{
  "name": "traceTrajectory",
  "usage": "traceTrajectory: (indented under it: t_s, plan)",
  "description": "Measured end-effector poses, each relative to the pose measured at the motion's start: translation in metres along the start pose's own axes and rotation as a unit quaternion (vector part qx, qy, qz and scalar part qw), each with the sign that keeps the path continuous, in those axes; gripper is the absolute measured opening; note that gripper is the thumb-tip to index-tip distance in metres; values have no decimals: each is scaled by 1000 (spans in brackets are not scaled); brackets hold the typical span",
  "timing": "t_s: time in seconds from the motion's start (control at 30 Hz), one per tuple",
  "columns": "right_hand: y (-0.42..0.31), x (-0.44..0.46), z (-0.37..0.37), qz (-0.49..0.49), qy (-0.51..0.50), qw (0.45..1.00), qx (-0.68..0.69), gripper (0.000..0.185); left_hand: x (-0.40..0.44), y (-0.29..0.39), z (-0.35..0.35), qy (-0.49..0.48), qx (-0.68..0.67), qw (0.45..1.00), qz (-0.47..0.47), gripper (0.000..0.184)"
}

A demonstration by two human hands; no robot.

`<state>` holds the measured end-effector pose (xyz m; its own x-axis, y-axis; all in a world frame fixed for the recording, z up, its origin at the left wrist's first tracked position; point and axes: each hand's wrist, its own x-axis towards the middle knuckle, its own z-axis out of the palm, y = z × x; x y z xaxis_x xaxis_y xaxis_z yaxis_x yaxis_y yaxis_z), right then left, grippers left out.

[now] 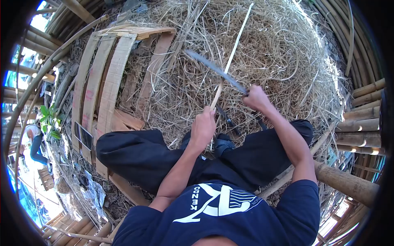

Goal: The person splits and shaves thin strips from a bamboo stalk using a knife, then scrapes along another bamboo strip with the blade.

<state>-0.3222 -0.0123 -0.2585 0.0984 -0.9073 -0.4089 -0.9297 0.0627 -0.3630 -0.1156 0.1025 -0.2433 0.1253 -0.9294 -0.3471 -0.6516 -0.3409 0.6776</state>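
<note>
My left hand [203, 128] is closed around the lower end of a long, thin bamboo strip [234, 46], which slants up and away over the shavings. My right hand [257, 99] grips the dark handle of a long knife [217, 70]. The knife's blade points up and to the left and crosses the strip above my left hand; whether the edge touches the strip I cannot tell. Blade edges look slightly blurred. Below the hands are my crossed legs in dark trousers [135, 153], with dark sandals [224, 144] between them.
A thick heap of pale shavings [271, 49] covers the ground ahead. To the left lies a wooden slat pallet [113, 69] with a phone-like dark slab [83, 136] on it. A thick bamboo pole [347, 181] is at my right. Another person [36, 143] is at far left.
</note>
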Motion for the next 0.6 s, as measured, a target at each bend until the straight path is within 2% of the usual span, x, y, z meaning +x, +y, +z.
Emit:
traceTrajectory:
  t_s: [0.07,0.1,0.2,0.23,0.27,0.37,0.57,0.6]
  plan:
    - [-9,-15,7,-46,-51,998,-2,25,3,-4,4,-4,-5,1000,-7,23]
    - [-9,-18,16,-99,-89,990,-46,23,4,-10,8,12,7,1000,9,23]
    - [-8,-20,20,-145,-97,979,-104,21,1,-11,5,15,44,999,18,24]
    - [-4,-14,17,-91,-112,986,-84,22,1,-9,2,13,37,999,15,25]
    - [2,-8,11,-78,-92,990,-79,22,2,-7,1,12,28,999,15,25]
    - [16,2,12,-108,-50,985,-123,21,3,-8,8,27,43,998,27,24]
    - [-8,-19,8,-101,-82,989,-73,23,3,-8,2,40,55,998,13,24]
    - [-8,-24,12,-100,-82,989,-73,23,3,-8,5,41,67,996,33,23]
